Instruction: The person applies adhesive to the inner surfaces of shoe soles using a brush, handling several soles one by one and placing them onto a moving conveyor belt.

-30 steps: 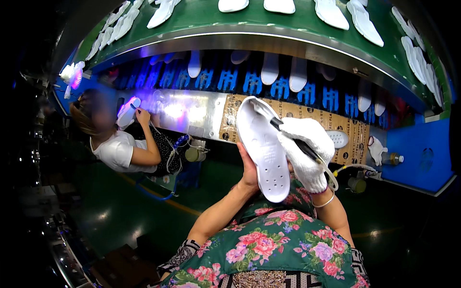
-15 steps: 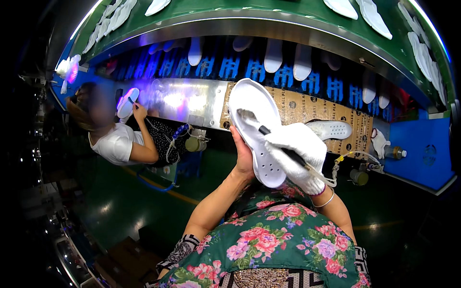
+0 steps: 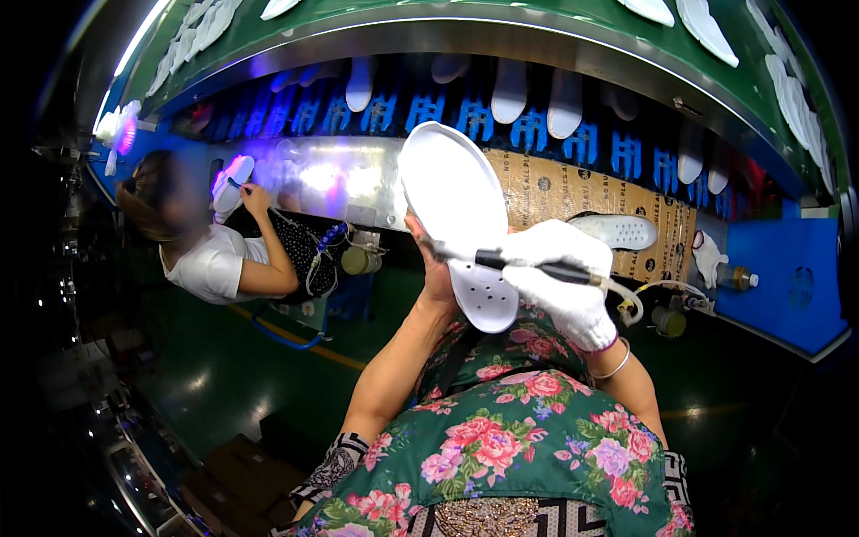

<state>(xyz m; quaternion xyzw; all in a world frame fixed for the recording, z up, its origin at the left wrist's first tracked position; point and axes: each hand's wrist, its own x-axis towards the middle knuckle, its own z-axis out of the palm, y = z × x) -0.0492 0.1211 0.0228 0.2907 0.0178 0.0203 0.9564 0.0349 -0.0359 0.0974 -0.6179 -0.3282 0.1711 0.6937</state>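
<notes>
A white shoe sole (image 3: 455, 183) with a raised rim and small holes at its near end is held up in front of me, tilted. My bare left hand (image 3: 436, 268) grips its left edge from beneath. On my right hand (image 3: 562, 282) is a white knit glove, and its fingers are closed around the black handle of a brush (image 3: 489, 259). A clear tube (image 3: 626, 297) runs from the handle's end. The bristles lie over the sole's middle, toward the left edge by my left fingers.
Another white sole (image 3: 626, 232) lies on the cardboard-covered bench (image 3: 546, 174). A glove (image 3: 708, 259) and a bottle (image 3: 738, 278) are at the right. Beyond the bench, soles stand along blue racks (image 3: 529, 125). To the left, a co-worker (image 3: 219, 259) brushes a sole.
The brush has swept from the sole's far part down to its left edge, its handle now nearly level. My left hand and the sole have shifted slightly left and up.
</notes>
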